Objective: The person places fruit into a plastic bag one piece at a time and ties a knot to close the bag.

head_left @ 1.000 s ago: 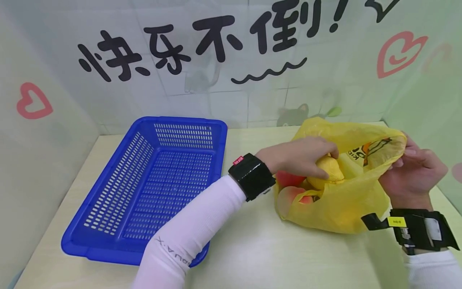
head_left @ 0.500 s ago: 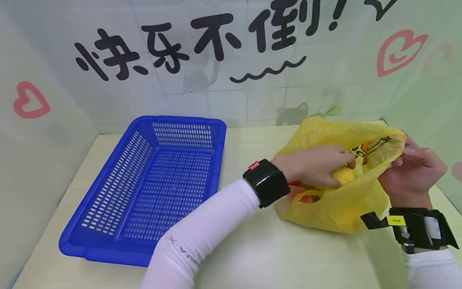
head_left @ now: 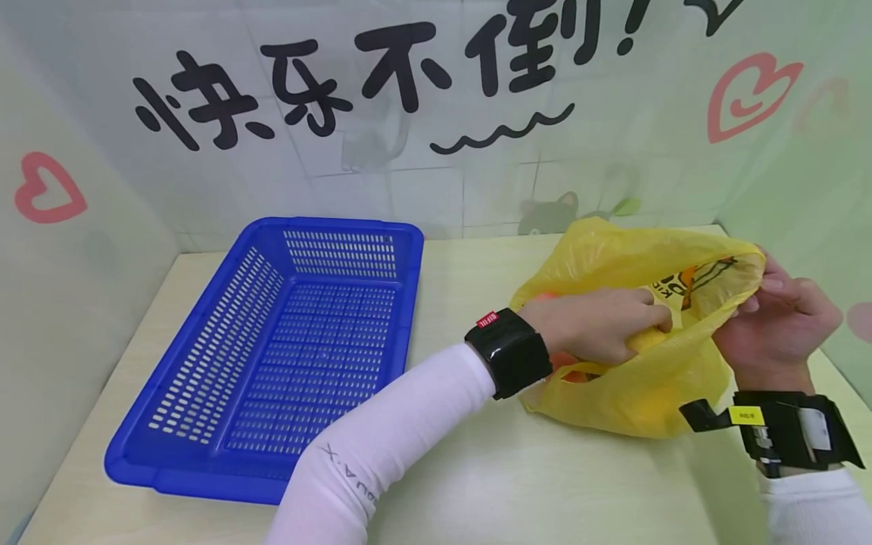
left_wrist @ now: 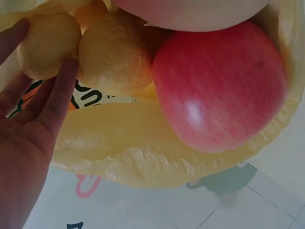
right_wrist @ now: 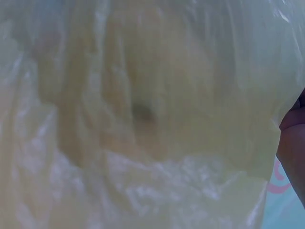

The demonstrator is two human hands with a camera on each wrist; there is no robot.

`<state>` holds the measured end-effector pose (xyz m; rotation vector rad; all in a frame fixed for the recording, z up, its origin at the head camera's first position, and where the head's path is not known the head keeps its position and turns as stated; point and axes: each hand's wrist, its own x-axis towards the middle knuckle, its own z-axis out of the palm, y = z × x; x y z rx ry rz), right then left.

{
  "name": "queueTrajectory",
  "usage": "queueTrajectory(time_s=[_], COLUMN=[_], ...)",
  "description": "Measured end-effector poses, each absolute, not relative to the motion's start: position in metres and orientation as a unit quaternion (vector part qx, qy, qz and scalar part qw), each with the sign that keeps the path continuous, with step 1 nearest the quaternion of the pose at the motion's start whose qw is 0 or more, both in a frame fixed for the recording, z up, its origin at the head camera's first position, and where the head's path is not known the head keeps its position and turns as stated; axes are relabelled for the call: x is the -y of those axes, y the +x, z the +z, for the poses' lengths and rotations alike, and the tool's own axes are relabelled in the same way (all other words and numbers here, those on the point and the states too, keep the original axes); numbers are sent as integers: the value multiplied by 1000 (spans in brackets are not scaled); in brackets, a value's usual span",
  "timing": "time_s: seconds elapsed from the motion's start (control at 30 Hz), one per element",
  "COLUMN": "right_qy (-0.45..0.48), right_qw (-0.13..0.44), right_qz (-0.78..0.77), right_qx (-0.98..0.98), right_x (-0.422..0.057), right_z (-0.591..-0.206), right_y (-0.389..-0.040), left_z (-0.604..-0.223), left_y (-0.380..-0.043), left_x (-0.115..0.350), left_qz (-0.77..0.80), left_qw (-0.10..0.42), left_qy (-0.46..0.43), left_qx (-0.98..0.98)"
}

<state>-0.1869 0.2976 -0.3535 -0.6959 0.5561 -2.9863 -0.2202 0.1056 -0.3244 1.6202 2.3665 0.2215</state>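
A yellow plastic bag [head_left: 654, 401] with black print lies on the table at the right. My left hand [head_left: 599, 325] reaches into its mouth; in the left wrist view its fingertips close round a small yellow-brown, potato-like lump [left_wrist: 50, 45]. A second, wrinkled lump [left_wrist: 116, 59] lies against it. Beside them in the bag are a shiny red apple [left_wrist: 219, 90] and a paler pinkish round fruit [left_wrist: 195, 12]. My right hand [head_left: 783, 325] pinches the bag's rim at the right and holds the mouth wide. The bag's film [right_wrist: 167, 191] fills most of the right wrist view.
A blue slatted plastic basket [head_left: 123, 446] stands on the pale table [head_left: 463, 469] to the left, with nothing in it. A printed wall sheet [head_left: 422, 189] rises behind the table's back edge, and side panels enclose both sides.
My left hand has moved right and deeper into the bag, its fingers now curled lower over the yellow lump. The right hand keeps its hold on the rim. The head view has shifted slightly.
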Motion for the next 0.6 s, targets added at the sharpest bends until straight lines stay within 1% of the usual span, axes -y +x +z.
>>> queueTrajectory(time_s=[0.17,0.4,0.6], right_qy=[-223,-220,-220], right_qw=[15,12,6], right_qz=[-960,-962,-961], right_qx=[-170,-158,-167], right_x=[-297,-297,-297], right_z=[-353,-354,-355], right_y=[-187,-187,-186], left_z=[-328,-335,-337], left_y=[-219,-218,-217], left_x=[-109,-113,-114], left_qz=[65,62,43], left_qw=[122,130,119], left_qy=[569,568,567], left_qx=[-811,-810,-814])
